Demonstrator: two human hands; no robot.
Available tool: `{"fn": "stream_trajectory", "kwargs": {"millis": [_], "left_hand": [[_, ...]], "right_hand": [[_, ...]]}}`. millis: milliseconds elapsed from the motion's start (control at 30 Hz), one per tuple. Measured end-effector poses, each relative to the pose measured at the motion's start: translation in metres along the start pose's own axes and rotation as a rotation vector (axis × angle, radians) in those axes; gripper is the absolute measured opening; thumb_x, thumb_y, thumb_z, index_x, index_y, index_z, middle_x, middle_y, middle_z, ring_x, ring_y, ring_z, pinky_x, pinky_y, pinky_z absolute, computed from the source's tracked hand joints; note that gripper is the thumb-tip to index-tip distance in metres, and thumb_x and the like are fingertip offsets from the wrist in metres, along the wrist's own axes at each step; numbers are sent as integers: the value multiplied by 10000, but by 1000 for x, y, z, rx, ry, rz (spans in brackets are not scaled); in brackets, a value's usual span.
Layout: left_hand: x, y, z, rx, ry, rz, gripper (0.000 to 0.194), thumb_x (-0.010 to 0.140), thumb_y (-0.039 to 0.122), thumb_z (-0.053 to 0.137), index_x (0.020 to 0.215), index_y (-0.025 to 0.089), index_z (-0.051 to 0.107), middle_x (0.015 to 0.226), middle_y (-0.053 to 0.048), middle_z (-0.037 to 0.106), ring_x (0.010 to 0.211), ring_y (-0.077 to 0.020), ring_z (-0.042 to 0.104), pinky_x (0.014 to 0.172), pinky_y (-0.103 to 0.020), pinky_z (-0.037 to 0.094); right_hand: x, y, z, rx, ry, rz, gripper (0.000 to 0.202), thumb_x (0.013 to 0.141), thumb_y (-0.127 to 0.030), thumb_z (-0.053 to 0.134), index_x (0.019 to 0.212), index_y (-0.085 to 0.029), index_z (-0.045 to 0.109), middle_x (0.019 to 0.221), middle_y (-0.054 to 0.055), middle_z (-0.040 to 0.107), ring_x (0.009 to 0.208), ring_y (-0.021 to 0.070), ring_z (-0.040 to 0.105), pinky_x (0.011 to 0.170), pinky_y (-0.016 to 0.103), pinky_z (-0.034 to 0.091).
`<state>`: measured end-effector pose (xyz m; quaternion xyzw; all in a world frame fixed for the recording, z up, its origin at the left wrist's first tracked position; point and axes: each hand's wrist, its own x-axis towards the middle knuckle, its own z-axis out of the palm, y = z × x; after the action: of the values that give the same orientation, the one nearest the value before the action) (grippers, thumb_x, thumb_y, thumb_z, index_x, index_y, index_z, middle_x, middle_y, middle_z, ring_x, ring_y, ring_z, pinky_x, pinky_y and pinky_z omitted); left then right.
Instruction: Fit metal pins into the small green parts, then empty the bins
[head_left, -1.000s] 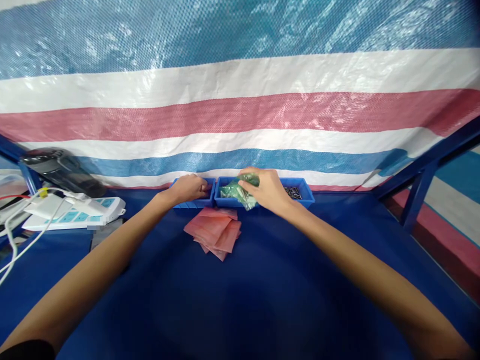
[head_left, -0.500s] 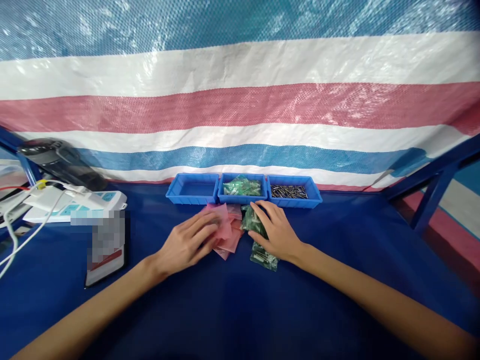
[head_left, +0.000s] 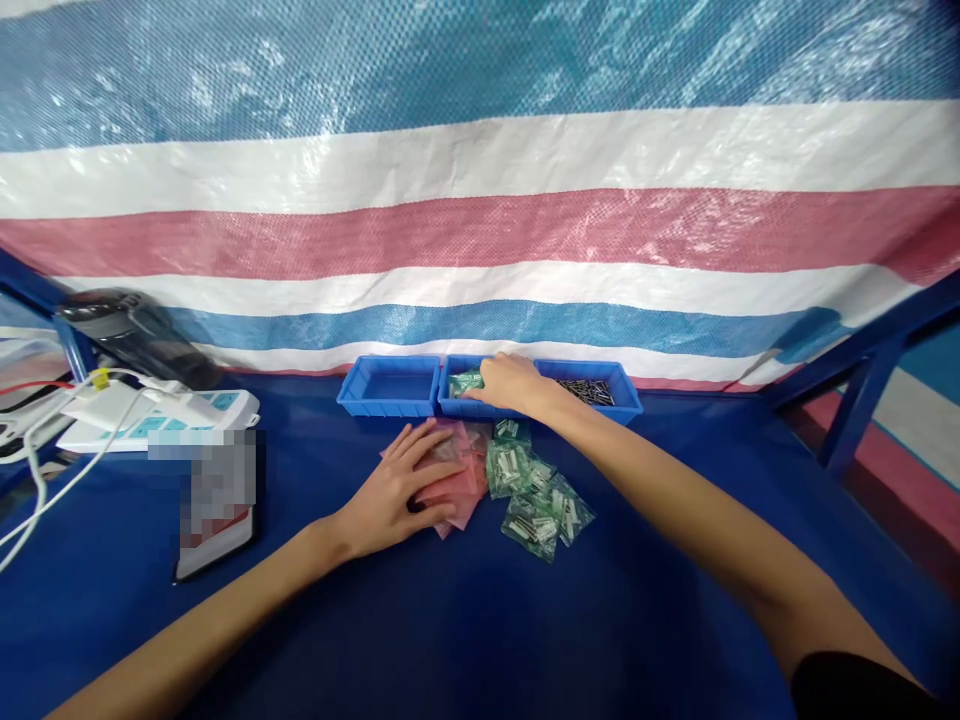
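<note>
Left hand flat on pink bags, right hand in the middle tray

A striped plastic sheet [head_left: 480, 160] in blue, white and red hangs behind the blue desk [head_left: 480, 640], with a blue metal frame [head_left: 862, 400] at the right. On the desk's left side are a white power strip [head_left: 161, 436], a dark bottle [head_left: 142, 335] leaning near the sheet, and a flat object [head_left: 217, 540], mostly blurred out.

Three blue trays stand in a row near the sheet: a left tray [head_left: 388, 408], a middle tray [head_left: 466, 407] and a right tray [head_left: 626, 405]. The left hand [head_left: 386, 500] rests palm down, its grip loose and its fingers spread over the pink bags [head_left: 469, 480] just in front of the trays. The right hand [head_left: 511, 383] reaches into the middle tray, fingers bent beside the green bags inside; whether its grip has hold of one, I cannot tell. More green bags [head_left: 531, 525] with small parts inside lie overlapping on the desk, just right of the pink bags. Small dark metal pins [head_left: 589, 390] fill the bottom of the right tray
</note>
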<state>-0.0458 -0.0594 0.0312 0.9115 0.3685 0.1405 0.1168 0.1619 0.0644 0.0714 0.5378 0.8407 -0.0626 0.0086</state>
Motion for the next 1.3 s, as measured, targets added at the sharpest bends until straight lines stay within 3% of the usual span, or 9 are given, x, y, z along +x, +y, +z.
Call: {"fn": "stream_trajectory", "kwargs": {"millis": [133,367,567,733,867,967,1033,1133,1300], "left_hand": [[-4,3,7,65,-18,-55,550,860,484,542,1364,289,442,1532,-82,203,1401,-368,162,1091,-593,257],[-3,1,12,117,5,-7,586,850,487,553,1386,304,399,1511,-98,248,1389,-364,200,1068,-578,307],[1,6,4,122,16,18,635,854,524,527,1409,262,360,1491,-113,294,1371,-347,254,1095,-557,267],[7,4,-20,68,338,20,404,919,373,470,1286,202,477,1343,-127,482,1244,-276,446,1017,-457,383],[36,-6,-38,60,549,24,221,915,270,492,1090,174,586,1071,-77,641,1034,-203,586,924,-371,455],[73,-20,-43,102,371,73,227,927,259,456,1081,170,597,1046,-67,652,983,-179,607,886,-322,477],[101,-29,-43,188,114,86,259,911,244,481,1140,176,582,1110,-80,638,998,-195,607,883,-330,471],[137,-41,-43,220,-185,102,394,842,235,590,1232,199,544,1161,-89,631,1016,-216,601,832,-296,460],[167,-44,-40,220,-417,219,509,772,100,581,1256,254,549,1105,-62,662,910,-204,611,725,-253,423]], "right_hand": [[10,-2,-1,-22,-52,-23,472,729,-475,640,948,-64,718,959,232,688,884,332,650,695,384,506],[14,8,12,70,-27,-18,312,701,-307,658,912,-81,699,919,193,699,777,266,660,567,303,464],[14,20,16,182,150,-79,116,742,-209,635,805,-119,671,860,129,693,802,230,627,634,292,436],[-8,29,-17,241,265,-92,61,767,-194,641,739,-141,648,741,63,663,717,191,593,633,285,400],[-49,27,-27,279,263,-191,14,754,-164,634,754,-157,622,730,29,656,685,170,583,611,267,378],[-81,23,-12,217,186,-214,70,773,-128,575,819,-163,615,744,42,660,690,184,594,589,270,367],[-99,21,2,121,156,-197,226,736,-58,548,934,-149,608,842,77,669,724,202,609,593,279,375],[-117,22,15,87,143,-206,353,766,-161,584,1119,-157,569,1006,112,647,782,232,624,587,294,408],[-138,32,16,208,264,-174,406,829,-329,573,1212,-201,538,1091,106,628,874,246,631,686,351,487]]}}
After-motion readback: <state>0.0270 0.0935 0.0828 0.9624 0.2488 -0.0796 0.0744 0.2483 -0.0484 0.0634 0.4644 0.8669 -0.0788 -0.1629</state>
